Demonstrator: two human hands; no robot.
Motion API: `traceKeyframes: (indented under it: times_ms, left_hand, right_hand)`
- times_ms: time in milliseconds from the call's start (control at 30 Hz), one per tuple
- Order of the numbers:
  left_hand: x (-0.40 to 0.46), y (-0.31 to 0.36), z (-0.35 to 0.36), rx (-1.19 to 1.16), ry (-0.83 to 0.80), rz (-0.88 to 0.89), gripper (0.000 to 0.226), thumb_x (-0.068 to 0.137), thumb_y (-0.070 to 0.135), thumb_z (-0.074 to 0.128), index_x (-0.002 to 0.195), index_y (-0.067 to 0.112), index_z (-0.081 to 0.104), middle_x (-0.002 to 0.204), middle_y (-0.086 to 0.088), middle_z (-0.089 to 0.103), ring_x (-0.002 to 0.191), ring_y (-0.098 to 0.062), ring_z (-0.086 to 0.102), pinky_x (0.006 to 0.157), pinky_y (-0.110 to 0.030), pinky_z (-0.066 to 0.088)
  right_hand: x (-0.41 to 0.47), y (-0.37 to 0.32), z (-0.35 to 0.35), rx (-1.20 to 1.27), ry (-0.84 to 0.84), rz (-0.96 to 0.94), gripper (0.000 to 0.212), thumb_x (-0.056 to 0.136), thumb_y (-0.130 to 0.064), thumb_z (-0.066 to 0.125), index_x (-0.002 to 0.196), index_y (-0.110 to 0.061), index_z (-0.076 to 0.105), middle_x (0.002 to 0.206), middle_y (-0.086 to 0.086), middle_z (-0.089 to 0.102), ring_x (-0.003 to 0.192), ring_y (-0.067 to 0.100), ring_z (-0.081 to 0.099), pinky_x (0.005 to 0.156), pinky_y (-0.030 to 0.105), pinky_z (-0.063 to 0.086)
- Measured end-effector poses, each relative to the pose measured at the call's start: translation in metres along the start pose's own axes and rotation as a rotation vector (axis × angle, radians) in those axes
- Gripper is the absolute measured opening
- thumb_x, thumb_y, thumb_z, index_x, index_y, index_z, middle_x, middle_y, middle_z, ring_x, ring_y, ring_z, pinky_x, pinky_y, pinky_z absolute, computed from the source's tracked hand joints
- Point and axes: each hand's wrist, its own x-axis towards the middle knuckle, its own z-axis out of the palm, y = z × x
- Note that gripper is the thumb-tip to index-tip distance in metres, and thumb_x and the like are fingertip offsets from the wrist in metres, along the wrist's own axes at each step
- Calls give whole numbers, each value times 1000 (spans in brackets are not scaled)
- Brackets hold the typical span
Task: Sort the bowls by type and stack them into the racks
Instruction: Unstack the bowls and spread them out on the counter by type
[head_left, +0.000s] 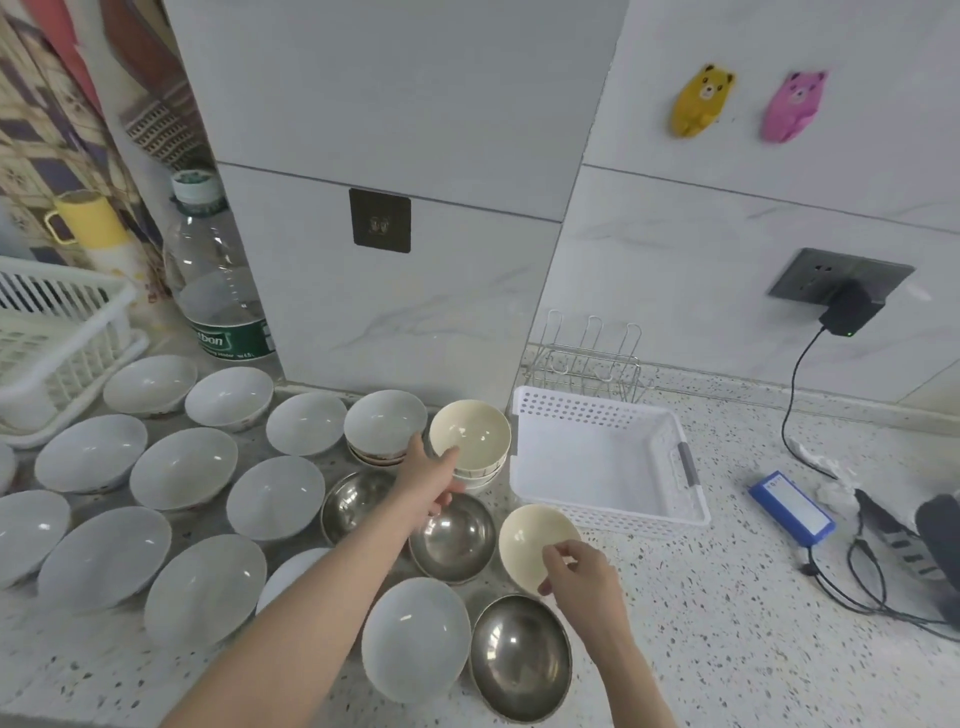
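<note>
Cream bowl (535, 545) is what's in hand right now: the right hand (582, 577) pinches its near rim, thumb inside and fingers curled under the outside edge, with the bowl tipped up a bit. It sits just off the near-left corner of the white basket (602, 499). At about 11 o'clock from it, the left hand (431, 480) reaches for the stack of cream bowls (470, 436), thumb on the top rim and fingers curled round the side, so it looks like it's gripping that stack.

My guess is these cream ones are melamine or plastic: light, stiff, fairly forgiving, though the glossy finish could slip. A rim pinch is fine for one, but I'd cup the stack from below.

Between the hands is a steel bowl (452, 538), another steel one (519, 657) at 6 o'clock of the held bowl. Those are tough but clangy. The white porcelain bowls (182, 467) spread out toward 9 o'clock look heavier and chippable, so two hands there. A wire rack (587, 364) stands behind the basket at 12.
</note>
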Motion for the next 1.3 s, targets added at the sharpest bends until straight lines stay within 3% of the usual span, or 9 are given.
traceKeyframes:
  times_ms: [100,267,433,600,733,900,1133,1233,1300]
  left_hand:
    - [10,3,4,-12,-3,9,67,92,16,55,149,32,24,103,-18,69,32,-9,51,30,-16,27]
    - [17,7,5,87,2,93,60,87,1,43,137,32,39,120,-8,60,55,-22,68,30,-18,29]
    - [23,11,5,106,-19,108,46,87,2,43,127,25,43,97,-2,62,46,-13,65,31,-14,30]
    - [30,17,4,155,-33,74,49,89,7,43,135,23,35,96,-10,66,30,-7,55,29,-9,25]
    - [34,20,1,252,-54,28,51,85,9,42,133,20,32,72,-12,70,23,-8,45,31,-13,22]
    - [40,24,0,261,-92,39,50,85,9,41,133,23,33,87,-9,61,50,-20,69,30,-15,22]
    - [37,24,-4,153,-139,35,47,84,5,38,121,34,37,80,-11,64,36,-12,60,33,-13,20]
    - [32,28,-9,107,-174,32,50,85,3,37,123,36,37,88,-18,64,27,-6,48,31,-14,19]
    - [29,32,-16,50,-190,46,52,85,2,37,125,36,39,83,-19,64,28,-5,48,31,-15,19]
  right_hand:
    - [-3,2,-1,16,15,14,12,91,-32,54,88,-30,65,61,-8,71,58,5,59,57,25,44]
    - [-5,4,-5,55,54,9,15,94,-26,55,85,-28,67,61,-5,71,63,6,62,60,25,43]
    - [-4,2,-1,69,53,15,16,94,-25,55,84,-28,67,62,-5,71,60,5,60,59,24,42]
    - [-1,-5,3,81,52,6,18,93,-23,55,82,-27,68,63,-3,72,58,3,59,60,24,45]
    - [3,-11,5,100,61,-5,20,94,-22,54,82,-26,69,62,-2,71,61,5,59,62,25,44]
    - [9,-17,6,89,71,-10,20,93,-20,54,80,-24,69,61,-2,71,52,2,53,60,26,43]
    - [18,-21,10,122,66,-4,20,93,-18,55,80,-19,70,59,-1,69,54,6,51,62,27,42]
    - [23,-24,11,127,63,2,19,94,-19,55,83,-21,70,60,-2,70,58,8,53,62,27,41]
    - [29,-28,12,132,50,11,18,94,-21,54,86,-24,70,62,-5,71,63,9,56,63,28,42]
